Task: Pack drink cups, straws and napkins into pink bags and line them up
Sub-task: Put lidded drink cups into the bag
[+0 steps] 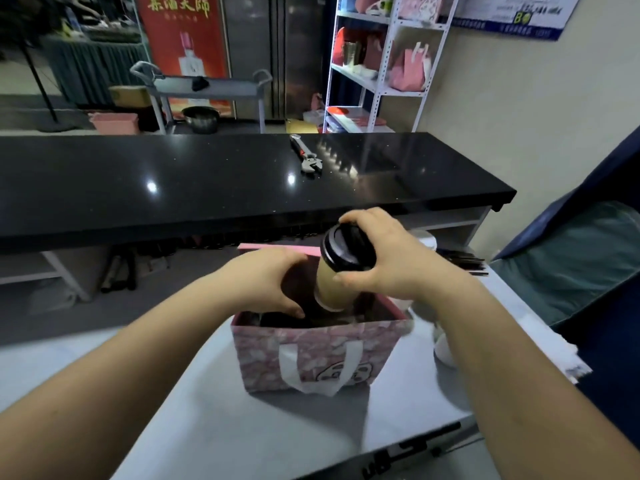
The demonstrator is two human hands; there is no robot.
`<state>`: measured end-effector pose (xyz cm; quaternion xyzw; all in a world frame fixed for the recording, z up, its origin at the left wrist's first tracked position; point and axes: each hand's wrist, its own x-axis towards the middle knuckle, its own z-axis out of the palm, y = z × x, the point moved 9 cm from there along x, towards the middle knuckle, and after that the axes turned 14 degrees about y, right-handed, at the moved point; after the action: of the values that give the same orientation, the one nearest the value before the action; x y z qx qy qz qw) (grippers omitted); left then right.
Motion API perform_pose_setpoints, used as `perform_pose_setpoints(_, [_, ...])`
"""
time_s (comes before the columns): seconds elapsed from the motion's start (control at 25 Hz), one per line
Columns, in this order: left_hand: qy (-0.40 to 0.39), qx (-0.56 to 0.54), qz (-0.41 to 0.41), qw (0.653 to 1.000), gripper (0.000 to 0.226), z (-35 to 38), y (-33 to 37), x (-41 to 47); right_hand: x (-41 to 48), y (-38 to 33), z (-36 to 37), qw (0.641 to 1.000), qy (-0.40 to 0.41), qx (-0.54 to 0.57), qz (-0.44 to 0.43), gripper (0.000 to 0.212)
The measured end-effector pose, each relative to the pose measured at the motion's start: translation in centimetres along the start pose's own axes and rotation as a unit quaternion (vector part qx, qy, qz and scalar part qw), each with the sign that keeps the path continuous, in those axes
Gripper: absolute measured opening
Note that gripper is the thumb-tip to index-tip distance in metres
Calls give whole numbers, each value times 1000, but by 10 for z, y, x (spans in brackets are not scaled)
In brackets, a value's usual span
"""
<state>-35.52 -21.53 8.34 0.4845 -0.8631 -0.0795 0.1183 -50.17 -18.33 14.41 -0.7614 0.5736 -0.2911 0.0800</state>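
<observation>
A pink patterned bag (322,355) with white handles stands open on the pale grey table (214,420). My right hand (388,258) grips a cream drink cup (334,285) with a black lid by its top, tilted, its base inside the bag's mouth. My left hand (266,278) holds the bag's far-left rim, fingers curled into the opening. The bag's inside is dark, so I cannot tell what lies in it.
A black counter (173,181) runs across behind the bag, with a wrench (308,157) on it. Dark straws (464,261) and a white cup (426,239) lie right of the bag. White shelves (384,64) hold more pink bags. A blue chair (588,258) stands at the right.
</observation>
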Motion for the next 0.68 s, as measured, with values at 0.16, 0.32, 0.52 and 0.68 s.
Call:
perform_pose_setpoints(0.16, [4, 37, 49, 998, 132, 19, 5, -7, -17, 11, 48, 988, -57, -143, -7, 78])
perform_pose_setpoints(0.32, [13, 82, 64, 995, 155, 36, 10, -21, -23, 30, 67, 927, -84, -361, -47, 82])
perform_pose_setpoints(0.52, [27, 70, 70, 995, 160, 38, 17, -25, -20, 32, 100, 946, -135, -296, -12, 84])
perform_pose_setpoints(0.68, [26, 63, 66, 995, 160, 38, 17, -25, -23, 44, 114, 963, -156, -209, 63, 95])
